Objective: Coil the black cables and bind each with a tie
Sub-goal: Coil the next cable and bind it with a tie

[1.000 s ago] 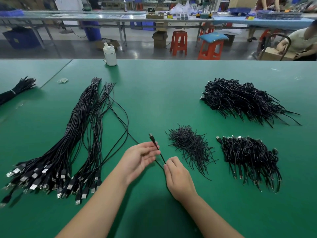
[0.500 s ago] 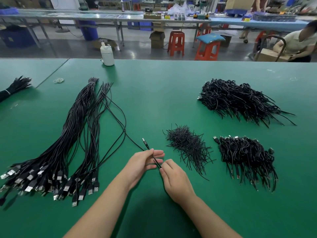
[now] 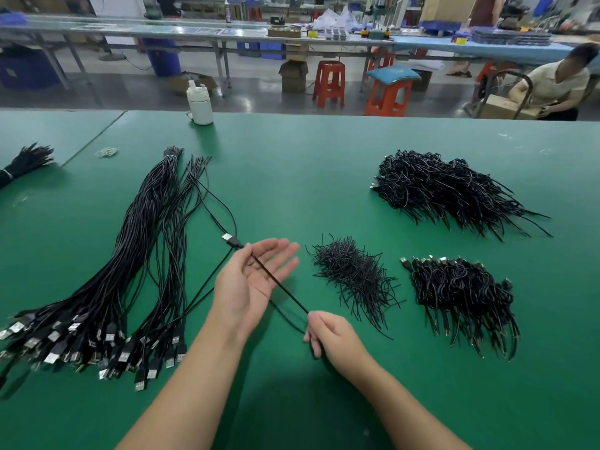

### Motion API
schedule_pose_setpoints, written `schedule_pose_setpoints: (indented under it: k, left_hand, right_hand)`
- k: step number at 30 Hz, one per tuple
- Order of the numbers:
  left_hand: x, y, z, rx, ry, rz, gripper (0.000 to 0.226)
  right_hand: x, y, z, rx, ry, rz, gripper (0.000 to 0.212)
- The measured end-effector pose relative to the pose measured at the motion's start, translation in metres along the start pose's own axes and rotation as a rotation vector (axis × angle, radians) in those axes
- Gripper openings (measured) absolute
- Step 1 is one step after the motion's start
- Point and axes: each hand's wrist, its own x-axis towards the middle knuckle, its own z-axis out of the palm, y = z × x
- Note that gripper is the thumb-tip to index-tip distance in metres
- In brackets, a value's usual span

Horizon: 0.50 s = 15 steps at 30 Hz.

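A single black cable (image 3: 279, 287) runs taut across my left palm to my right hand. Its USB plug (image 3: 231, 240) sticks out past my left thumb. My left hand (image 3: 250, 284) is turned palm up with fingers stretched out, and the thumb holds the cable at the base of the index finger. My right hand (image 3: 331, 336) pinches the cable lower down, and the rest of it trails left toward the long straight cable bundle (image 3: 139, 254). A small pile of black ties (image 3: 354, 274) lies just right of my hands. Coiled, bound cables (image 3: 461, 293) lie further right.
A larger heap of black cables (image 3: 444, 190) lies at the back right. A white bottle (image 3: 199, 103) stands at the green table's far edge, with rubber bands (image 3: 106, 152) nearby. Another black bundle (image 3: 26, 162) lies far left. A person sits at the far right.
My left hand turned palm up and spread its fingers, lifting the plug end. My right hand slid down the cable, away from the left, stretching a length between them.
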Motion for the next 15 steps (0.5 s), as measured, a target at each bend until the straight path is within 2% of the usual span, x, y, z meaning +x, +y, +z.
schedule_pose_setpoints:
  k: [2,5,6,8,10,12,13,15]
  left_hand:
    - [-0.012,0.016,0.003,0.095,-0.224,-0.197,0.037]
    - [-0.029,0.024,0.002,0.724,-0.649,-0.501,0.039]
    - [-0.031,0.022,-0.001,0.919,-0.695,-0.542,0.042]
    - [-0.033,0.015,-0.002,1.092,-0.553,-0.524,0.044]
    - [-0.030,0.005,-0.005,1.092,-0.333,-0.335,0.039]
    - [-0.029,-0.001,-0.006,1.057,-0.177,-0.143,0.034]
    - [-0.028,-0.005,-0.007,1.008,-0.118,-0.078,0.032]
    - [-0.027,-0.014,-0.007,0.719,0.002,-0.049,0.031]
  right_hand:
    - [0.006,-0.017,-0.005,0.090,0.022,0.014,0.045]
    - [0.012,-0.044,-0.015,0.208,0.040,0.000,0.045]
    - [0.013,-0.052,-0.017,0.269,0.032,0.002,0.046]
    - [0.014,-0.067,-0.017,0.365,-0.004,0.011,0.044]
    - [0.012,-0.076,-0.014,0.430,-0.044,0.016,0.041]
    - [0.009,-0.081,-0.010,0.452,-0.070,0.030,0.038]
    - [0.008,-0.083,-0.008,0.442,-0.083,0.032,0.036]
    - [0.004,-0.082,-0.002,0.402,-0.110,0.019,0.034]
